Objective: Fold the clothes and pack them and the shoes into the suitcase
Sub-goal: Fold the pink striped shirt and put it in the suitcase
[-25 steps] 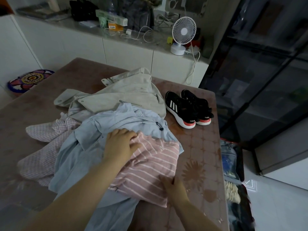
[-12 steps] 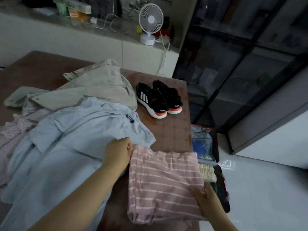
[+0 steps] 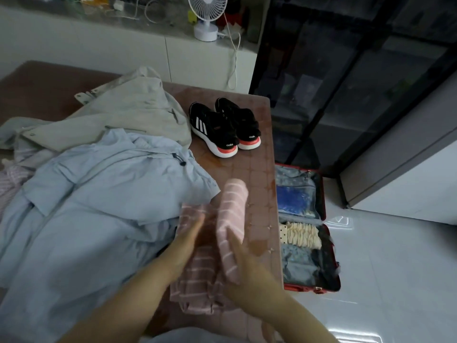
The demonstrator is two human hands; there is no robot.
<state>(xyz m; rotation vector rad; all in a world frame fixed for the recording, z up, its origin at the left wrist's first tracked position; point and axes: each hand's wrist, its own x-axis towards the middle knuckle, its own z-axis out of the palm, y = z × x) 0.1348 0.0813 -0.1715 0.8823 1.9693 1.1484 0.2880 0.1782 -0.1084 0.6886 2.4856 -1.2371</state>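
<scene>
A pink striped garment [image 3: 197,273] lies on the table's near right part. My left hand [image 3: 185,243] presses flat on its left half, fingers straight. My right hand [image 3: 241,266] holds the garment's right half lifted upright, the fabric wrapped over its fingers; the image is blurred there. A light blue jacket [image 3: 99,206] sprawls to the left, with a beige jacket [image 3: 128,112] behind it. Black sneakers [image 3: 222,129] with white stripes and coral heels stand at the far right of the table. A red suitcase [image 3: 322,194] lies open on the floor to the right, partly packed.
The brown table [image 3: 257,174] ends just left of the suitcase. A pink checked garment [image 3: 10,184] pokes out at the far left. A white fan [image 3: 206,16] and cables sit on the back counter. Dark glass doors stand to the right above a glossy white floor.
The pink garment lay flat and wide half a second ago; now my right hand has swung its right half up and leftward. My left hand moved from its top edge onto its middle.
</scene>
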